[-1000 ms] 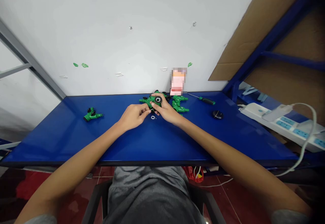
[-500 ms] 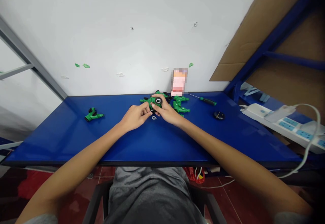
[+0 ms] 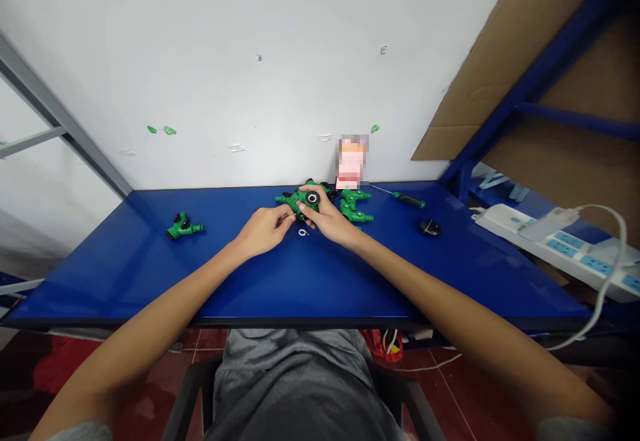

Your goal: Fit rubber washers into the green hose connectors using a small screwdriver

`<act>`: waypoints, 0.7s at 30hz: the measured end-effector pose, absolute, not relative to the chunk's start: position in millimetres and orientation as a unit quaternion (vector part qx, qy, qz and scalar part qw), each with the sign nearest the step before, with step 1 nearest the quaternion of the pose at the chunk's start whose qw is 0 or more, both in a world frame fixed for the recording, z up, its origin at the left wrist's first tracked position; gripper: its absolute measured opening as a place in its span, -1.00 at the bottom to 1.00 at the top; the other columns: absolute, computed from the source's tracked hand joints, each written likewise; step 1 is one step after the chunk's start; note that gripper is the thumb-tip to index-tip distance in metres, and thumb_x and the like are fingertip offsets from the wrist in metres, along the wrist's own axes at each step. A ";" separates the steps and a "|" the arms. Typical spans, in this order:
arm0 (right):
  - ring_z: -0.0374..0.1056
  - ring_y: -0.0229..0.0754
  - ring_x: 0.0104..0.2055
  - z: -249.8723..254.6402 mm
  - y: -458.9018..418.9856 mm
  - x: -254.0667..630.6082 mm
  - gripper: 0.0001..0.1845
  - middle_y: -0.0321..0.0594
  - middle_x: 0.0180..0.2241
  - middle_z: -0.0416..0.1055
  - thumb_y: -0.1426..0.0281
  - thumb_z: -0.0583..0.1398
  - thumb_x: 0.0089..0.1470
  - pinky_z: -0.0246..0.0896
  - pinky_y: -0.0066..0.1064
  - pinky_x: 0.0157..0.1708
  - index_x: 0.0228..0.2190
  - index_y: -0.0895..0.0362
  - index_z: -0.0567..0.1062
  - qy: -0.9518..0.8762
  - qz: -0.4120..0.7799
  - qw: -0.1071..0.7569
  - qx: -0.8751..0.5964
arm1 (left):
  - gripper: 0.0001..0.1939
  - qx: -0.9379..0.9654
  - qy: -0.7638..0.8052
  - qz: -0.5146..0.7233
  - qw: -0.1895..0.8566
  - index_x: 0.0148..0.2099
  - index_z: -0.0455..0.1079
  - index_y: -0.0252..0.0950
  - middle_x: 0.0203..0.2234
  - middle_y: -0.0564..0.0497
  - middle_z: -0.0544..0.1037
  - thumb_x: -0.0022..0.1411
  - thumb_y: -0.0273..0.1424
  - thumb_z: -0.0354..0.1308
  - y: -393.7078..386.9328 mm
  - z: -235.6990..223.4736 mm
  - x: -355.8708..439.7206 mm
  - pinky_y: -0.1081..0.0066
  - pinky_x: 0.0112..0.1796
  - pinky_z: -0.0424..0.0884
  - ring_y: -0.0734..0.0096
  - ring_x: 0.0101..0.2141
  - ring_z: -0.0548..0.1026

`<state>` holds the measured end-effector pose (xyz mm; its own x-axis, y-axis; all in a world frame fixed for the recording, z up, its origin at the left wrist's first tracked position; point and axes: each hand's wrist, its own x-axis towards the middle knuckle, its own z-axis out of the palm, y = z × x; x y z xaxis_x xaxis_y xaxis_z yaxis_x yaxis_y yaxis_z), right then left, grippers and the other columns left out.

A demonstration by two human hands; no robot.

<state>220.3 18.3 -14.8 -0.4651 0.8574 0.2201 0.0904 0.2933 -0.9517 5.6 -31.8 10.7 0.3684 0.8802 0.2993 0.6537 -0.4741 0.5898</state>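
Note:
My right hand (image 3: 330, 220) grips a green hose splitter fitting (image 3: 308, 199) whose black round end faces up, held just above the blue table (image 3: 300, 274). My left hand (image 3: 263, 229) is closed in a pinch against the fitting's left side; what its fingertips hold is too small to make out. A small white ring (image 3: 302, 232) lies on the table right under the hands. Behind them sits a pile of more green fittings (image 3: 354, 205).
One lone green fitting (image 3: 183, 226) lies at the far left. A green-handled screwdriver (image 3: 406, 198) and a black round cap (image 3: 429, 226) lie to the right. A white power strip (image 3: 560, 244) with a cable sits on the right shelf. The wall is close behind.
Almost nothing: the hands stay together on the fitting, and my left fingertips have shifted slightly against it.

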 end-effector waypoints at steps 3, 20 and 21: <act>0.33 -0.24 -0.37 -16.9 19.0 220.2 -0.41 -0.32 -0.18 0.33 -0.06 0.28 0.34 0.30 -0.33 -0.36 0.21 -0.13 0.23 -0.708 0.483 0.396 -0.330 | -0.83 0.777 0.475 0.336 0.241 -0.07 0.51 -0.20 -0.50 0.17 0.46 0.42 -0.23 0.23 -34.1 10.7 8.7 0.43 -0.39 0.22 0.45 -0.50 0.36; 0.31 -0.23 -0.34 -11.5 11.4 215.7 -0.48 -0.21 -0.04 0.36 0.08 0.25 0.37 0.37 -0.19 -0.20 0.20 -0.06 0.21 -0.742 0.407 0.424 -0.324 | -0.72 0.783 0.452 0.349 0.245 -0.32 0.38 -0.27 -0.53 0.13 0.44 0.46 -0.25 0.13 -33.4 13.3 9.5 0.44 -0.41 0.20 0.50 -0.54 0.23; 0.30 -0.24 -0.36 -11.7 12.9 215.9 -0.47 -0.23 -0.07 0.36 0.06 0.25 0.36 0.36 -0.21 -0.24 0.19 -0.07 0.21 -0.732 0.427 0.424 -0.318 | -0.71 0.779 0.453 0.352 0.253 -0.32 0.38 -0.26 -0.52 0.13 0.44 0.46 -0.23 0.13 -32.7 12.6 9.2 0.44 -0.41 0.19 0.50 -0.54 0.23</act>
<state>215.9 12.9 -11.7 -0.4381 0.8279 0.3503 0.1023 0.4331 -0.8955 9.2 -32.7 12.6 0.3421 0.8841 0.3184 0.5282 -0.4612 0.7130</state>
